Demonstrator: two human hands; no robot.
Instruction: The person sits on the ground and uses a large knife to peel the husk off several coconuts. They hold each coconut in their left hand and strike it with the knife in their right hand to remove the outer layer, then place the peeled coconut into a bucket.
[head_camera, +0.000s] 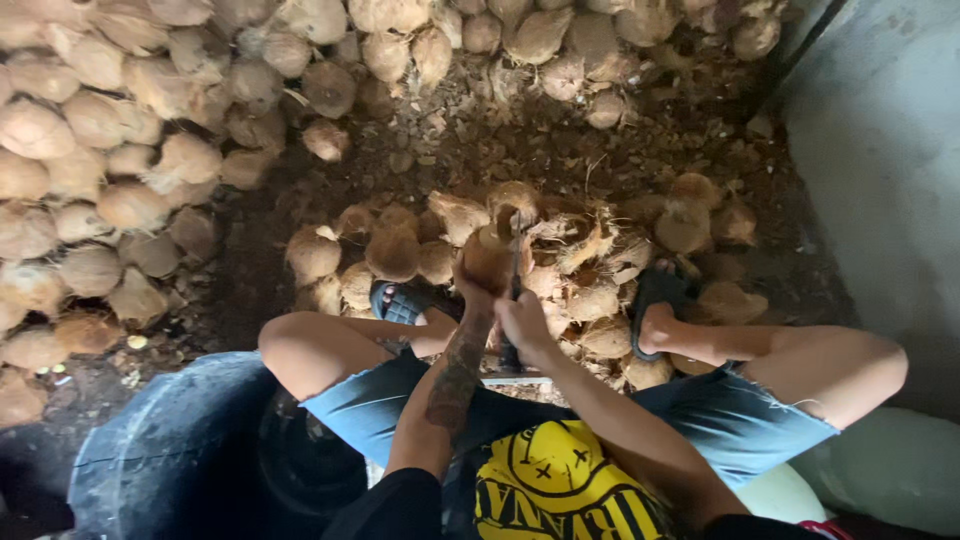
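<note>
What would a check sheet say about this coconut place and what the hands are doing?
Surface: dirt floor, dark, strewn with husk fibre.
Job's things: one coconut held against an upright metal blade between the knees.
Clutter: small heap of coconuts and torn husk pieces around the feet; sandals on both feet.
Hands: left hand grips the coconut; right hand is on the blade beside it.
Cables: nothing seen.
Surroundings: big coconut pile at left and along the top; grey wall at right; dark tub at lower left.
</note>
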